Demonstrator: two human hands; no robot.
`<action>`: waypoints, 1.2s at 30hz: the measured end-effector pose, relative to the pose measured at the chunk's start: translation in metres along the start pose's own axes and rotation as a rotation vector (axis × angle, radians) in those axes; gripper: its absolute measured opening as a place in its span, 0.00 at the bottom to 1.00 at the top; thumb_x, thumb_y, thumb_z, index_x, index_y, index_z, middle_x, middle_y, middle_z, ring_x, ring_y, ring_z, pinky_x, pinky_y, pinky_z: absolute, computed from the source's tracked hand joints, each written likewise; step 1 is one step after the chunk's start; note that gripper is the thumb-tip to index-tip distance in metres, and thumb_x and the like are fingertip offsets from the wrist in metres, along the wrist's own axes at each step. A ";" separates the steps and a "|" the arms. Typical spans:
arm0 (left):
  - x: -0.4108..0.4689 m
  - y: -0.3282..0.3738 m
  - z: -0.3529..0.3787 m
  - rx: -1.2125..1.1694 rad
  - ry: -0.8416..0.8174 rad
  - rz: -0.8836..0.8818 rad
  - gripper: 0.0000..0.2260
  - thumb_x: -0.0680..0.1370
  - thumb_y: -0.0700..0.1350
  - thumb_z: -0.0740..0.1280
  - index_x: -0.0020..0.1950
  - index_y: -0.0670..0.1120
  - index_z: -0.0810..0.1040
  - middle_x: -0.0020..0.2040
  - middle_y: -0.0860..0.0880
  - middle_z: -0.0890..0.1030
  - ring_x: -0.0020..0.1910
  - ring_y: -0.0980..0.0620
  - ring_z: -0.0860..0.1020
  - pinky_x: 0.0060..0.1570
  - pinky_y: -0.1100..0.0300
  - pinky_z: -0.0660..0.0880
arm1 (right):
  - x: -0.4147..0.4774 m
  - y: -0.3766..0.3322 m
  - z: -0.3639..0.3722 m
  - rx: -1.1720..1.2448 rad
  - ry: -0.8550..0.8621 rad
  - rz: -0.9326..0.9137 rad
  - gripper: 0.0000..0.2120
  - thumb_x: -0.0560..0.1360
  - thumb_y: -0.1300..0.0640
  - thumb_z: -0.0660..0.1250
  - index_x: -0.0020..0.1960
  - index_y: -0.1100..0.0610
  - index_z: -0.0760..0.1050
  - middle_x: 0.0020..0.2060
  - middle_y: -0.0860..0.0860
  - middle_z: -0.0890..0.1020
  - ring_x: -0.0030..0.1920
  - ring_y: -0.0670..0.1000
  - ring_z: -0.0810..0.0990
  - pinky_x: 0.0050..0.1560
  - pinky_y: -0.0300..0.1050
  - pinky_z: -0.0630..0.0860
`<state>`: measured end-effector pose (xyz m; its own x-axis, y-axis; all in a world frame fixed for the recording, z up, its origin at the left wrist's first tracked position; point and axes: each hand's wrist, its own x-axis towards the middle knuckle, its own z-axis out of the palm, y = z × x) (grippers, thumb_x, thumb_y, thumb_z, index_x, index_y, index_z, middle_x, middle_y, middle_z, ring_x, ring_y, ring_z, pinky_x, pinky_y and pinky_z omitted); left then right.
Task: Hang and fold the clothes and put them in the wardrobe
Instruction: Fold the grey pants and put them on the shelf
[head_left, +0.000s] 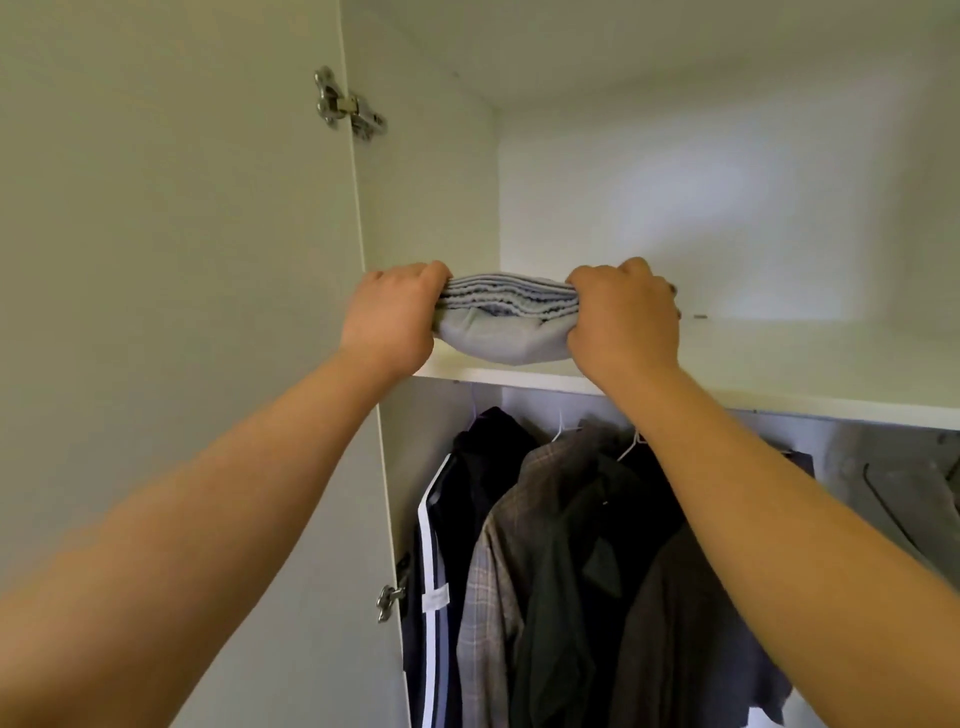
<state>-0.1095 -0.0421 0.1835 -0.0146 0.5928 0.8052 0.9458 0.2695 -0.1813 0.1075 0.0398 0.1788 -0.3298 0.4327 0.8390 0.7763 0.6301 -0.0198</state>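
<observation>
Both hands are raised to the wardrobe's upper shelf (779, 379). The left hand (387, 317) and right hand (623, 317) each have fingers curled tight over one end of a folded grey garment (501, 325), clamping its stacked layers together. Holding both ends in this way appears intended to keep the folds from slipping apart. The bundle sits at the shelf's front left corner, its underside apparently touching the board, though contact cannot be confirmed from this angle. Below the shelf, dark jackets (571, 545) and a checked coat (488, 571) hang on hangers. The wardrobe door (171, 260) stands open at left. Judgement: placement is nearly done; release remains.
</observation>
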 end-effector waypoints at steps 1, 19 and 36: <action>0.010 0.001 0.011 0.083 0.001 0.023 0.18 0.68 0.34 0.64 0.57 0.45 0.74 0.51 0.45 0.80 0.51 0.40 0.75 0.46 0.52 0.62 | 0.007 0.005 0.009 0.003 -0.001 0.002 0.10 0.71 0.66 0.65 0.50 0.57 0.77 0.44 0.55 0.81 0.52 0.60 0.73 0.42 0.48 0.60; 0.058 -0.018 0.126 -0.025 -0.500 -0.255 0.13 0.76 0.37 0.64 0.53 0.47 0.61 0.49 0.42 0.70 0.49 0.37 0.77 0.49 0.45 0.76 | 0.037 0.018 0.117 0.229 -0.417 -0.083 0.29 0.74 0.65 0.63 0.74 0.56 0.65 0.65 0.57 0.73 0.63 0.59 0.73 0.59 0.52 0.75; 0.002 0.001 0.094 -0.159 -0.273 -0.466 0.22 0.75 0.38 0.60 0.70 0.48 0.70 0.65 0.43 0.75 0.62 0.39 0.73 0.56 0.48 0.73 | 0.024 0.019 0.114 0.278 -0.219 -0.231 0.21 0.84 0.54 0.56 0.75 0.60 0.66 0.72 0.57 0.71 0.75 0.57 0.63 0.76 0.51 0.56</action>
<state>-0.1395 0.0308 0.1318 -0.5061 0.6189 0.6007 0.8562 0.4445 0.2633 0.0532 0.1352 0.1367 -0.6075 0.3676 0.7041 0.5039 0.8636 -0.0161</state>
